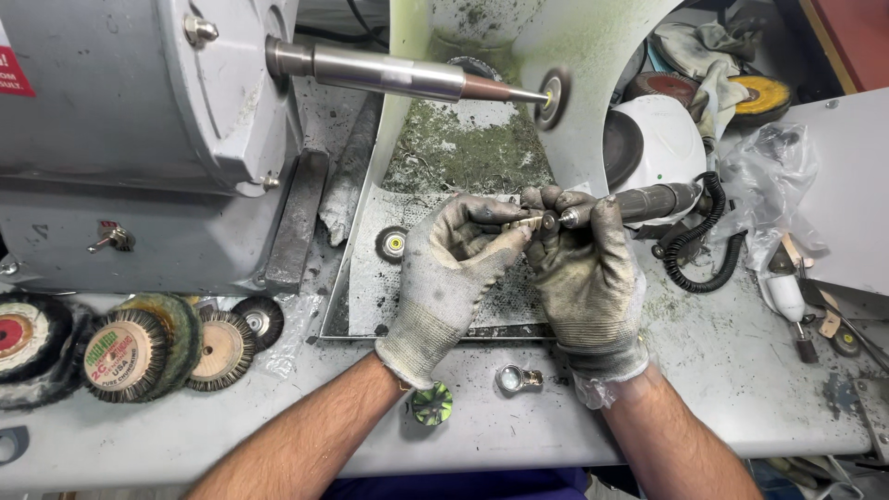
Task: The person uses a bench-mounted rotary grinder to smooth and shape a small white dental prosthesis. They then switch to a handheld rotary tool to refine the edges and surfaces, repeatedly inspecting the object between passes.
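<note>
The left hand [451, 268], in a grimy knit glove, is closed around a small pale workpiece [524, 222] pinched at its fingertips, most of it hidden by the glove so its shape is hard to make out. The right hand [585, 264] grips a rotary handpiece [639, 201] like a pen, its small tip [549, 220] touching the workpiece above the dusty metal tray [366, 278] (its coiled cord [690, 250] runs off behind the wrist). The polishing motor [139, 130] at left is cut off by the frame edge, its tapered spindle [407, 76] pointing right, and brush wheels [130, 347] lie on the bench below.
</note>
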